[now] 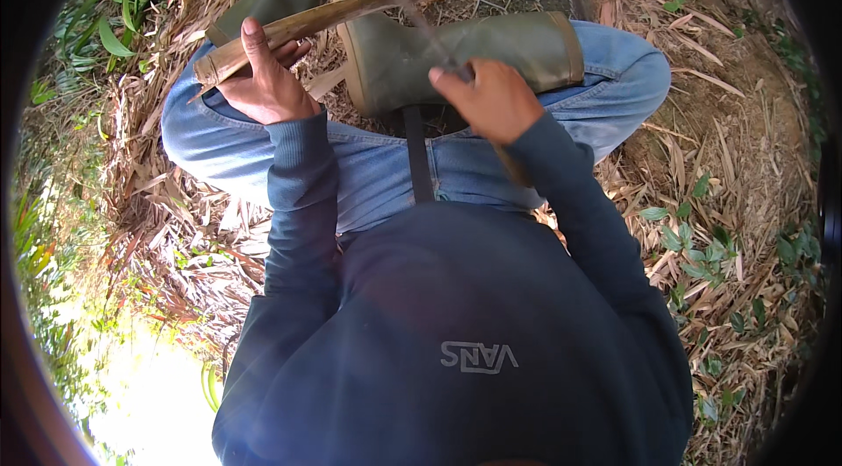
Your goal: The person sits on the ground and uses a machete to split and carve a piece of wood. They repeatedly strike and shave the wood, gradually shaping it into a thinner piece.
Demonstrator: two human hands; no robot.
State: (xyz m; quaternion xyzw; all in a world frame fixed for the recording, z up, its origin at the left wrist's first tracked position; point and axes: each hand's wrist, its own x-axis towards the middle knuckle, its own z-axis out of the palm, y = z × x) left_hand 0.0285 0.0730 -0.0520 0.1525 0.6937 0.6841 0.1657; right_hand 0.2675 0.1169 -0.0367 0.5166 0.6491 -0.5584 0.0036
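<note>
From far away I see brown soil ground [653,150] covered by dry, narrow, tan leaves [189,203]; long-leaved green plants [112,38] grow at upper left, and strong white light [158,400] shines below them.

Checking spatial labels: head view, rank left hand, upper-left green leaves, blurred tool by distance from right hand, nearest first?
1. Blurred tool: in right hand.
2. Left hand: left side, holding wood strip.
3. Green leaves: far upper left.

1. I'm looking at an outdoor, overgrown spot.
2. My view shows brown earthen ground [651,153] strewn with long, dry, tan leaves [145,172].
3. Broad, glossy green leaves [112,39] crowd its upper-left corner; low, dark-green leafy plants [695,251] grow along its right edge.
</note>
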